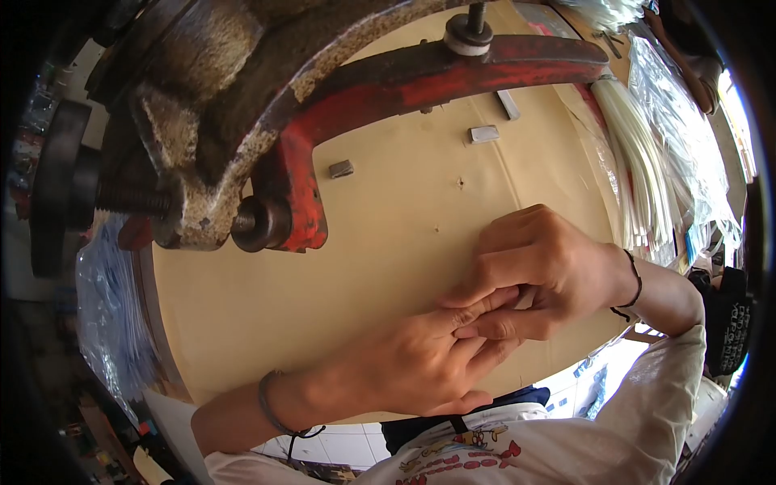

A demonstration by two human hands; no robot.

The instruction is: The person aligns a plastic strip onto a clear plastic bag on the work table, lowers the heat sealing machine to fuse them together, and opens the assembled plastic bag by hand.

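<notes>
Near the front edge of the tan-covered table [364, 226], my two hands meet with their fingertips together. My left hand [428, 356] comes in from the left, thumb and forefinger pinched. My right hand [537, 275] curls over from the right, its thumb and fingertips pressed against those of the left. Whatever lies between the fingers is hidden or too small to make out. Further back on the table sit a dark small block [341, 169], a silvery block [484, 134] and a narrow metal bar [508, 105].
A heavy cast machine frame [218, 97] with a red arm [388, 89] spans the table's back and left. A black knob [61, 190] juts out at left. Bundled pale plastic strips [638, 162] lie along the right side, and clear plastic bags [113, 315] hang at left.
</notes>
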